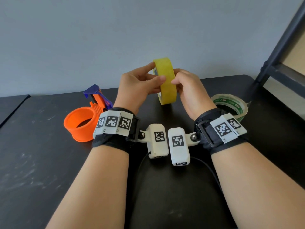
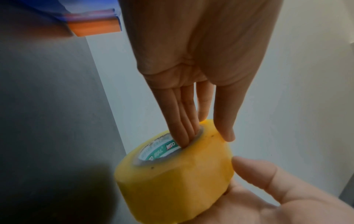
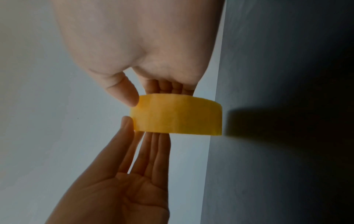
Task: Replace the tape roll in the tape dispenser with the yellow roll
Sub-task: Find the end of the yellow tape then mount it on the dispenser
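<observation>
Both hands hold the yellow tape roll (image 1: 166, 80) upright in the air above the black table (image 1: 41, 162). My left hand (image 1: 153, 75) has its fingers (image 2: 184, 128) in the roll's printed core and its thumb on the outer band. My right hand (image 1: 177, 80) pinches the roll (image 3: 178, 116) from the other side, thumb (image 3: 126, 94) on the band and fingers behind it. The orange tape dispenser (image 1: 80, 124), with a blue cutter part (image 1: 94, 92), stands on the table left of my left wrist; its round holder looks hollow.
A clear tape roll with a green printed core (image 1: 231, 106) lies on the table behind my right wrist. A dark metal frame (image 1: 280, 52) stands at the right. A grey wall (image 1: 99, 38) runs behind the table. Black cables (image 1: 143, 161) trail between my forearms.
</observation>
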Demonstrator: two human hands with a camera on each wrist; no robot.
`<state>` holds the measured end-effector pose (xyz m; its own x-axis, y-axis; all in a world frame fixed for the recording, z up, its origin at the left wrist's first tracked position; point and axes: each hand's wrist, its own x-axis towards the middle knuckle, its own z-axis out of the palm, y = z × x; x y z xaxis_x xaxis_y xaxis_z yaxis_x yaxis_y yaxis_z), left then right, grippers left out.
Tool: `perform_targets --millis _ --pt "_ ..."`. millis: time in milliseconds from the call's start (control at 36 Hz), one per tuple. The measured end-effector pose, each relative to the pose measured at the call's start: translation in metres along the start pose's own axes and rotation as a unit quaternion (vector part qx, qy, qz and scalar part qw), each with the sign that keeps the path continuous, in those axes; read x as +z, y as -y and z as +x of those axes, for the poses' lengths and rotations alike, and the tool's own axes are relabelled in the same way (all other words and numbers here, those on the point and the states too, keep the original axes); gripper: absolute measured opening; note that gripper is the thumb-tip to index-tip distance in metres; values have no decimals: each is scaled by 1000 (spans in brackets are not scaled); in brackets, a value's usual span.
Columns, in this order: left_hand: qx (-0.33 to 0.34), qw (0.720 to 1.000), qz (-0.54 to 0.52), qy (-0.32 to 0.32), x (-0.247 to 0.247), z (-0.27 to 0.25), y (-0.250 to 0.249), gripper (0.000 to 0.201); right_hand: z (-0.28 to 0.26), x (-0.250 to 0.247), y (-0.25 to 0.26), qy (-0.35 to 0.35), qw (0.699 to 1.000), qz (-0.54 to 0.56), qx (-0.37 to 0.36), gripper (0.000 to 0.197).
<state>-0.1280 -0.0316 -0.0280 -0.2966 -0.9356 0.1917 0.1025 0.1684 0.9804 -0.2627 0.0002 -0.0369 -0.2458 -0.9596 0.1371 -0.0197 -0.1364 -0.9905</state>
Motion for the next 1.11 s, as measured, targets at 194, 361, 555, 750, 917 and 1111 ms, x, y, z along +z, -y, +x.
perform_targets --millis 194,361,555,750,917,1111 --pt "0 1000 -21 -21 0 0 -1 50 -1 2 6 14 1000 -11 13 52" --pt "0 999 -30 -24 -3 2 1 45 -3 2 3 24 999 -22 10 35" --pt "4 1000 -6 -3 3 -1 -1 58 2 0 2 -32 999 -20 27 19" --pt "-3 1000 -23 -12 1 -2 -2 55 0 0 2 -15 1000 -17 1 25" --pt "0 1000 -22 -19 0 -1 -2 54 -4 4 6 -7 999 -31 5 24" --pt "7 1000 -15 -12 2 0 -1 55 -4 1 6 -23 999 -35 16 19"
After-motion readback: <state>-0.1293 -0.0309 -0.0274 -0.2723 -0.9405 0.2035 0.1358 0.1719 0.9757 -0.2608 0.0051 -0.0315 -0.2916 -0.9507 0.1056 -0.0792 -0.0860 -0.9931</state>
